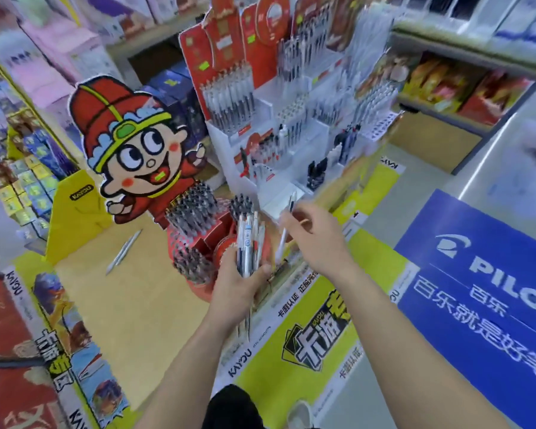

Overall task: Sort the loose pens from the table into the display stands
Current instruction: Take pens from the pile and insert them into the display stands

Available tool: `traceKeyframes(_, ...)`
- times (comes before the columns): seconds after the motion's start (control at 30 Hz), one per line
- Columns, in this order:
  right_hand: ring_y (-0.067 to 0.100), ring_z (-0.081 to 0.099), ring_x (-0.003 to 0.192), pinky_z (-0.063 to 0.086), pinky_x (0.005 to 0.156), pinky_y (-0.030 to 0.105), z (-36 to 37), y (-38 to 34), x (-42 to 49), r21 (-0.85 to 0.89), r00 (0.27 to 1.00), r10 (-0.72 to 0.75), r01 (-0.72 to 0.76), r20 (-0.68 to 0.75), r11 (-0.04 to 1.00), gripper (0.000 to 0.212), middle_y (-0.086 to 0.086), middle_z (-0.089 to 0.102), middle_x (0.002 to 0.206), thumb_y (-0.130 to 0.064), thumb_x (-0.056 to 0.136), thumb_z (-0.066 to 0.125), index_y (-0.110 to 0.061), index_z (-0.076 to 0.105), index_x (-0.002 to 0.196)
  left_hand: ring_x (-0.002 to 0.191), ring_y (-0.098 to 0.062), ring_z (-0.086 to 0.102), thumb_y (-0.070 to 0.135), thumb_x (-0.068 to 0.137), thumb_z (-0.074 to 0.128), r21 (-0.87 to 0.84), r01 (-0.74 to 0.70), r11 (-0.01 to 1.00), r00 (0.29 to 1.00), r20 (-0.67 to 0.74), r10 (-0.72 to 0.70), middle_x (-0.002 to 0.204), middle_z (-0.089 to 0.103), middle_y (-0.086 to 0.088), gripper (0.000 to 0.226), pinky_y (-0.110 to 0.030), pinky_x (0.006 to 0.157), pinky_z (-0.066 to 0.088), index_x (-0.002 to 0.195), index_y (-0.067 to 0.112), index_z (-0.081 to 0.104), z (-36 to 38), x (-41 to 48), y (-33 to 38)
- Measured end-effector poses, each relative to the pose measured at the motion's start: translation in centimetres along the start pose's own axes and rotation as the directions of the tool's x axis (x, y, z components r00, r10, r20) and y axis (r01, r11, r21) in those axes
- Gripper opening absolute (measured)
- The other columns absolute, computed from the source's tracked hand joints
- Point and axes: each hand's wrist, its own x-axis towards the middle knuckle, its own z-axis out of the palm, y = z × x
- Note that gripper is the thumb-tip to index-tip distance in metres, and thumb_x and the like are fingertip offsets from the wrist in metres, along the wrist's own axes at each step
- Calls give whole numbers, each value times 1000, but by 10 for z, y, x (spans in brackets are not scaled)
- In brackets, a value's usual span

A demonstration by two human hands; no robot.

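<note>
Just in front of the white tiered stand (229, 159), the right hand (318, 239) carries a single pen (281, 241). Its grip looks pinched on the barrel between thumb and fingers, as far as the blur lets me tell. The pen's long axis stands steep, with its top end toward the stand's lowest front tray and its lower end toward the desk (143, 305). That tray lies up and away from the grip and near it, so I judge the coming move to be a short forward reach with the pen near upright. Beside it, the left hand (239, 281) curls its grip round a bundle of pens (248, 243), held upright just in front of the red stand (203, 243). One loose pen (124, 252) lies slantwise on the desk well off to the left, nearer the left hand.
</note>
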Motion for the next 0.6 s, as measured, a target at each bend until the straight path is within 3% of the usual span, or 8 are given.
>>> traceKeyframes(0.07,18,70,80,59,72,51,-35,10,17,19,997,-2,4,-80,1000,28,-8,69,89,-56,93,56,-33,60,110,72,-2,59,20,93,74,43,-29,999,999,23,28,92,66,2,31,-17,62,46,115,25,53,23,17,13)
traceKeyframes(0.2,18,69,77,57,73,49,-100,32,58,-59,980,-47,37,-191,998,27,-3,70,91,-44,97,60,-48,46,120,56,-9,53,21,95,71,30,-17,999,995,97,14,79,59,-3,25,-29,53,45,110,19,51,73,64,32)
traceKeyframes(0.37,19,70,76,55,74,51,-168,67,127,-176,976,-61,23,-211,984,19,-7,69,88,-43,100,55,-47,43,113,53,-13,50,16,98,67,6,-29,1000,987,157,28,73,54,-8,20,-24,51,43,105,16,49,139,136,60)
traceKeyframes(0.5,18,71,68,54,72,50,-221,95,193,-205,964,-24,-31,-263,978,11,-2,70,87,-45,103,50,-37,47,108,54,-19,51,18,98,67,-6,-2,1000,978,207,3,64,56,-6,19,-37,56,45,103,21,49,197,211,79)
traceKeyframes(0.6,15,71,72,56,74,47,-260,113,241,-205,943,51,-124,-329,971,10,-11,69,94,-43,102,53,-36,53,109,55,-19,53,19,98,67,-9,29,1000,973,230,-26,66,57,-6,17,-37,57,47,105,21,51,234,261,99)
